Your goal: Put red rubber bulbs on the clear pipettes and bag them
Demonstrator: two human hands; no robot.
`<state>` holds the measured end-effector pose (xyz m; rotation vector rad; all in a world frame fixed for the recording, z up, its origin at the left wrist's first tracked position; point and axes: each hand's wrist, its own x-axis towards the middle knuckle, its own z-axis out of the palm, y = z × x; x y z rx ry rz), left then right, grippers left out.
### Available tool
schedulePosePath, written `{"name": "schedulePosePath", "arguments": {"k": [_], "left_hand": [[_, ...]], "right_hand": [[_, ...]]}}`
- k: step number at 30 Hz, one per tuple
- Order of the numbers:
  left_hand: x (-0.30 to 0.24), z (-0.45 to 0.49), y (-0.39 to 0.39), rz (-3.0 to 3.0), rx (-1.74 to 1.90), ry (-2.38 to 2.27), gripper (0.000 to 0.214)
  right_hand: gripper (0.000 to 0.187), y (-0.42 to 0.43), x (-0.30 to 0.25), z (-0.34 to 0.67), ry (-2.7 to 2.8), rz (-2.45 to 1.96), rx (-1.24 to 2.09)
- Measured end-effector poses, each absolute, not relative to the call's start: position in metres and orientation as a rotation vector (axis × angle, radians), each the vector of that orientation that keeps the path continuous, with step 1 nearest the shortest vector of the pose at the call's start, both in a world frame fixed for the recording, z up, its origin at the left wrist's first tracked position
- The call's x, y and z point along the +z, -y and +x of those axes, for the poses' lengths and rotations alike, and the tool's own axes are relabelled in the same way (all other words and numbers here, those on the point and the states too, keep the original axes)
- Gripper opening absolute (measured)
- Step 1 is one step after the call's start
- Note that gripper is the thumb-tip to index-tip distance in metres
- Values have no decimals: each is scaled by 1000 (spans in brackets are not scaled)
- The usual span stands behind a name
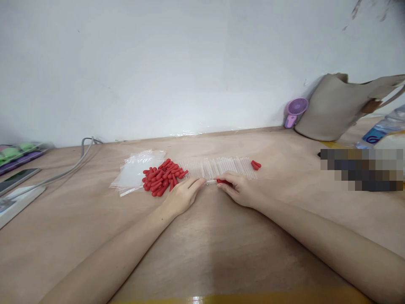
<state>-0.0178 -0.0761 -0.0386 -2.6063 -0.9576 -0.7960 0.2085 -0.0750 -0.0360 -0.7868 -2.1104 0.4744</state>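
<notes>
Row of clear tubes [232, 166] lies across the surface [202, 249]

Far beyond the row and to its right, a beige bag [330, 105] stands on the surface. Left of the row, a stack of clear plastic sachets [133, 171] lies flat, edges uneven. At the row's near edge, the left hand [185, 195] and right hand [239, 190] face each other, fingers drawn in narrowly. A heap of red bulbs [160, 180] sits at the row's left end. Beyond its right end, a purple fan [298, 106] stands next to the beige bag. Two loose red bulbs [255, 165] lie at the row's right end. Before the row, the right hand grips one red bulb [218, 180]; the left hand pinches one clear tube [210, 182], directed at that bulb. Insertion cannot be determined.
</notes>
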Motion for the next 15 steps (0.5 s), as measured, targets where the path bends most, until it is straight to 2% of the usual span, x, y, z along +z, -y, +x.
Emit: {"name": "schedulePosePath", "arguments": {"k": [15], "left_hand": [[-38,-18,73,-2667,-797,769,39]], "right_hand": [[15,72,-39,211,2171,-717,332]]}}
